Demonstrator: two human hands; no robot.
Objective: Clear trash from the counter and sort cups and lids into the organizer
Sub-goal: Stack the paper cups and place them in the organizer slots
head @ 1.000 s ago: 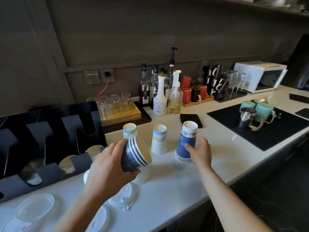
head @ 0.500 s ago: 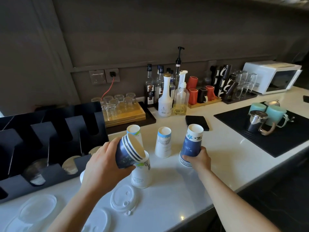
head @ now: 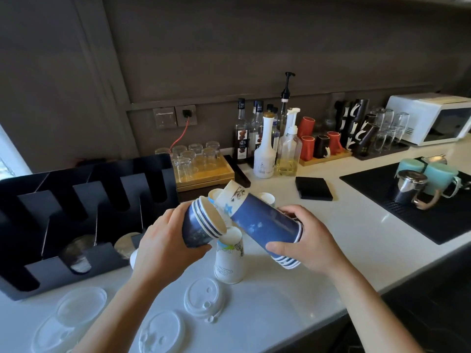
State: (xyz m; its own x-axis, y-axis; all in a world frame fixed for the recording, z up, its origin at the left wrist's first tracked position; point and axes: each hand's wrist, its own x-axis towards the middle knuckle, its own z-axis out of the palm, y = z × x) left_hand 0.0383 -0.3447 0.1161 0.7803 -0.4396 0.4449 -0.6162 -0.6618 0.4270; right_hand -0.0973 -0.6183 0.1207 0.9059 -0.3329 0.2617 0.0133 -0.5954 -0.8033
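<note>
My left hand [head: 163, 240] grips a short stack of blue paper cups [head: 201, 225], tilted with the open mouths facing right. My right hand [head: 305, 240] holds a longer stack of blue cups [head: 265, 220], lifted off the counter and lying almost sideways, its closed end pointing at the left stack's mouth. A white printed cup [head: 229, 258] stands upside down on the counter below both stacks. Two more upturned cups are mostly hidden behind them. The black organizer [head: 84, 207] stands at the left, with lids in its front slots. White lids [head: 204, 299] and clear lids [head: 81, 304] lie near the front edge.
Behind the cups a wooden tray of glasses [head: 196, 161], syrup bottles [head: 265, 149] and mugs line the wall. A small black pad [head: 313, 187] lies right of the cups. A black mat [head: 413, 205] with a steel jug and teal mugs lies at the right, a microwave [head: 433, 118] beyond.
My right hand has lifted its blue stack off the counter and tipped it sideways toward the left stack. My left hand moved slightly right with its cups.
</note>
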